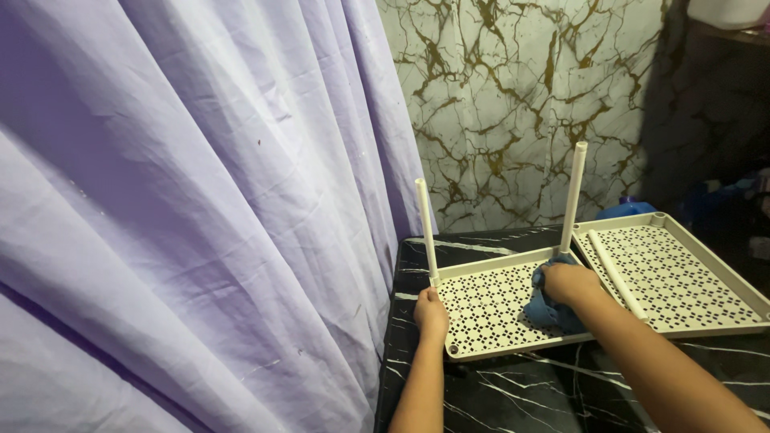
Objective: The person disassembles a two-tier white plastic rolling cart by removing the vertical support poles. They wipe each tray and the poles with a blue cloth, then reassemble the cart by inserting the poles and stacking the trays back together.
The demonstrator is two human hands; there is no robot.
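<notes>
- Item 1: perforated beige shelf tray (489,309), laid flat on black marbled surface (513,393), near corner by lilac curtain (200,200). Two white tubes fitted upright: left post (426,232) at near-left corner, right post (573,196) at far-right corner.
- Item 2: second tray (682,277), same kind, just beside the 1st on the right; a loose white tube (618,277) lay in it.
- Left hand (432,314): closed round base of left post / tray corner, steadying.
- Right hand (568,282): pressed on blue cloth (553,313), fingers curled over it, at foot of right post.
- Step judged: tray being wiped while held.
- Next move, judged: cloth to be swept across remaining holes; left grip kept firm so posts aren't knocked loose.
</notes>
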